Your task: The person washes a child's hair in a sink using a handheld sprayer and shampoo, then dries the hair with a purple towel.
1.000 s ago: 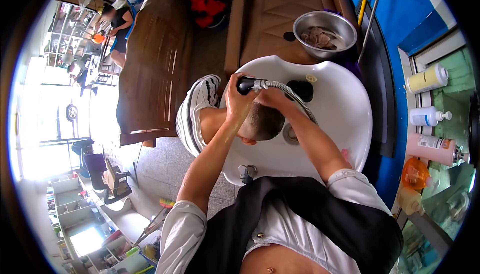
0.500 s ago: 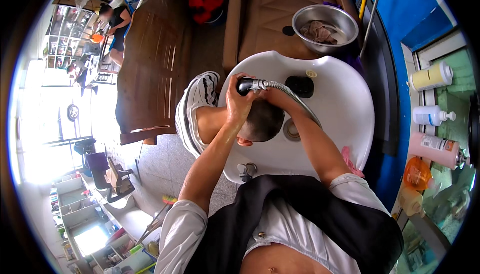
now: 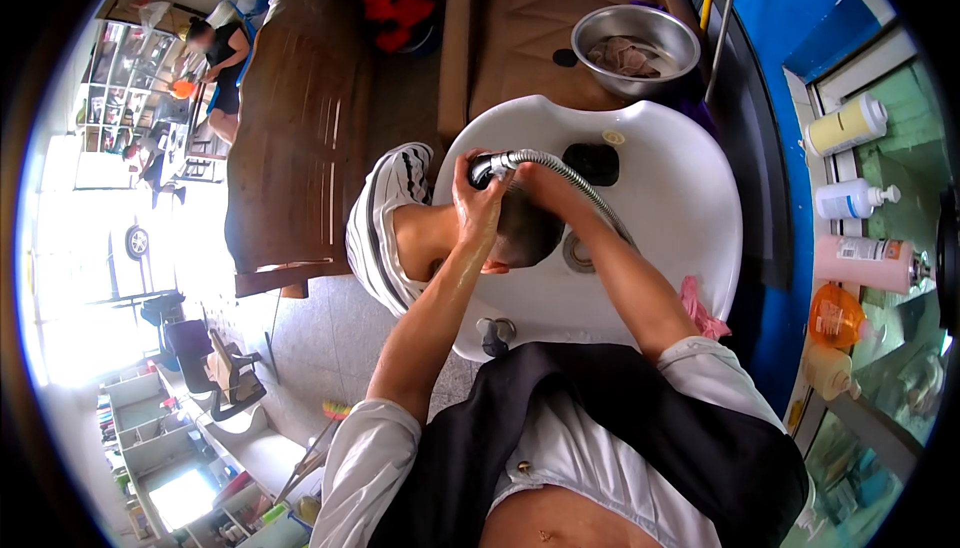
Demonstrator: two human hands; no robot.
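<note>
My left hand (image 3: 476, 202) is wrapped around a black and chrome shower head (image 3: 484, 172), held close against a person's head. That head (image 3: 527, 231), with short dark hair, is bent over a white wash basin (image 3: 690, 198). My right hand (image 3: 548, 189) rests at the hair on the far side; its fingertips are hidden. From the shower head a flexible metal hose (image 3: 570, 177) arches over my right hand and wrist into the basin. The person's striped top (image 3: 375, 238) shows at the basin's left edge. Wet streaks shine on my left forearm.
Inside the basin are a black pad (image 3: 592, 163) and a drain (image 3: 577, 253). A tap (image 3: 495, 335) is at the near rim, a pink cloth (image 3: 703, 311) at the right. Behind stands a metal bowl (image 3: 683, 43) with a cloth. Bottles (image 3: 862, 266) line the right ledge; a wooden partition (image 3: 290, 138) rises left.
The whole view has shifted slightly. My left hand and the shower head have moved a little to the right over the hair. My right hand stays at the head.
</note>
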